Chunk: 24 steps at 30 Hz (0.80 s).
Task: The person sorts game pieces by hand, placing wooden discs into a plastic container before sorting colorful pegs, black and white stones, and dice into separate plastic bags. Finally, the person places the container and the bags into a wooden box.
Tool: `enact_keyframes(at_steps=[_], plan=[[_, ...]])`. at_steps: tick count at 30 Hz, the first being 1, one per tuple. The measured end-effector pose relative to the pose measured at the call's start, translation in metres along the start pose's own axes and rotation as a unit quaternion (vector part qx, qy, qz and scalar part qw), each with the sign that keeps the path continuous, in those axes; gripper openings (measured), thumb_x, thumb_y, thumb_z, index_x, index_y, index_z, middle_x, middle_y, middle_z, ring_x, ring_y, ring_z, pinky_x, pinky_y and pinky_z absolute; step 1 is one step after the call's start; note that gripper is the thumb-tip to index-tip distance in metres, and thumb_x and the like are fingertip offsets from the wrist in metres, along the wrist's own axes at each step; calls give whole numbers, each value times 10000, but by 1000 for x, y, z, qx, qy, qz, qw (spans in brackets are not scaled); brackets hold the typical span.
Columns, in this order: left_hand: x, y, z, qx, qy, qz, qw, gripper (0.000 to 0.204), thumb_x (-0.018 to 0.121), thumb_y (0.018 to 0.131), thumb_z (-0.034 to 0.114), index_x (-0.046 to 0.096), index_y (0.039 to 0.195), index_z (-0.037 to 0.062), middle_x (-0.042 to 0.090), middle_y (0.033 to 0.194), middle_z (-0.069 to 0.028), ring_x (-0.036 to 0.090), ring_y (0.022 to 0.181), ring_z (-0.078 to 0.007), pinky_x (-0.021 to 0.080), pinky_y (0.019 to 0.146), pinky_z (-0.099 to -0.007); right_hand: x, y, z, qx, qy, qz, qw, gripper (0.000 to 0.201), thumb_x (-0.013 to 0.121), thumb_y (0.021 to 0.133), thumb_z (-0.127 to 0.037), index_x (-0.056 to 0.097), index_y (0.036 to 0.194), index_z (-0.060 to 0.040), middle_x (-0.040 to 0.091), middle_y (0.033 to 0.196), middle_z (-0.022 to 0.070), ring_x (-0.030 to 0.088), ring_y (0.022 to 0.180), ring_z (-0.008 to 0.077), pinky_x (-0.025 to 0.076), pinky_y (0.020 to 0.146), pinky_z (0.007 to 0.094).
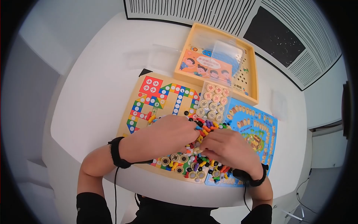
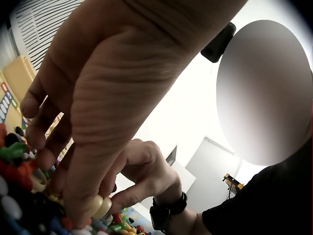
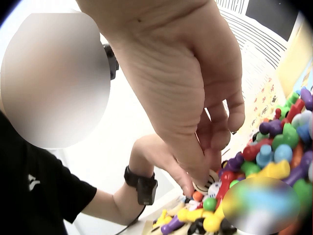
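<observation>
My left hand [image 1: 166, 132] reaches into a heap of small coloured game pieces [image 1: 203, 162], fingers bent down among them. Whether it grips a piece I cannot tell. Opposite it, my right hand [image 1: 227, 145] pinches a cream wooden game disc [image 3: 208, 181] between thumb and fingers, low over the pile. The left wrist view shows two cream discs [image 2: 101, 207] side by side where both hands' fingertips meet. Red, yellow, green, purple and black pawns and balls surround the fingers. More round discs [image 1: 175, 157] lie at the heap's near edge.
Beneath the heap are a board with coloured tracks [image 1: 140, 112] and a blue game board [image 1: 266, 134]. A clear tray of wooden discs [image 1: 212, 101] stands behind the hands. Beyond it sits a wooden box [image 1: 254, 80] with a printed booklet [image 1: 207, 67].
</observation>
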<state>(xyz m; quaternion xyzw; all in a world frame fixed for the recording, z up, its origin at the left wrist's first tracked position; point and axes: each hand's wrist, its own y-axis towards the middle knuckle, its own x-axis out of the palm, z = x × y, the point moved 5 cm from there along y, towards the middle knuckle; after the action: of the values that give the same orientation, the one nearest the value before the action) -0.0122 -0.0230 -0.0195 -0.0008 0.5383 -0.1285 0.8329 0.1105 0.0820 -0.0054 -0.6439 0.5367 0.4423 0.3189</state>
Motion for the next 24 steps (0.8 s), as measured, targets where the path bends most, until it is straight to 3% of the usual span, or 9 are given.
enact_keyframes(at_steps=[4,6,11,13,17,19,20,22,24], plan=[[2,-1,0,0,30,5,1000,390,870,776,203,666,1060,33,651,1010,-87,660,1024,-278,552,869,-395,-33,-1,29,50,108,85,989,137,807,825,-56,716,927,-66,713,919,76,681,860,274,553,753,386],[-2,-2,2,1,20,5,1000,391,873,772,199,665,1055,28,651,1010,-87,661,1029,-279,553,875,-397,-41,-7,55,190,77,148,968,136,805,828,-52,721,934,-62,721,941,85,680,865,284,555,762,388],[-5,-2,5,29,21,24,999,389,878,765,195,664,1042,26,652,999,-88,666,1019,-280,558,866,-402,-28,-6,70,142,-26,166,976,135,795,838,-60,728,954,-70,707,904,83,670,871,294,550,757,396],[-4,1,6,8,12,-23,1000,372,867,781,220,662,1030,35,652,997,-86,670,1003,-277,561,846,-406,-23,-4,68,116,-41,152,981,141,794,840,-74,730,966,-67,699,896,80,661,877,296,548,755,406],[-2,5,4,3,9,-41,999,355,852,802,252,660,1021,49,649,989,-80,672,994,-267,563,825,-400,-23,-6,70,119,-42,152,980,157,798,840,-87,732,980,-60,696,924,79,650,889,299,547,774,416],[-12,8,5,22,42,35,998,346,831,825,292,663,1020,60,647,983,-69,674,976,-255,561,820,-388,-23,-6,68,98,-44,135,985,186,799,844,-106,734,1013,-60,690,967,83,643,912,301,543,803,415],[-11,10,4,23,43,34,998,346,831,825,292,663,1020,60,647,983,-69,674,976,-255,561,820,-388,-23,-5,68,99,-44,136,985,186,799,844,-106,734,1013,-60,690,967,83,643,912,301,543,803,415],[-16,14,1,21,63,113,991,343,810,850,328,671,1031,73,649,977,-58,676,953,-244,559,812,-372,-27,-2,66,118,-48,184,975,223,809,842,-141,735,1038,-64,683,982,86,637,921,299,538,827,409],[-17,14,0,14,78,97,992,344,800,862,347,672,1034,77,653,982,-54,677,943,-240,560,807,-368,-22,0,67,119,-68,184,973,242,816,837,-162,733,1043,-66,678,987,83,637,928,294,537,833,407]])
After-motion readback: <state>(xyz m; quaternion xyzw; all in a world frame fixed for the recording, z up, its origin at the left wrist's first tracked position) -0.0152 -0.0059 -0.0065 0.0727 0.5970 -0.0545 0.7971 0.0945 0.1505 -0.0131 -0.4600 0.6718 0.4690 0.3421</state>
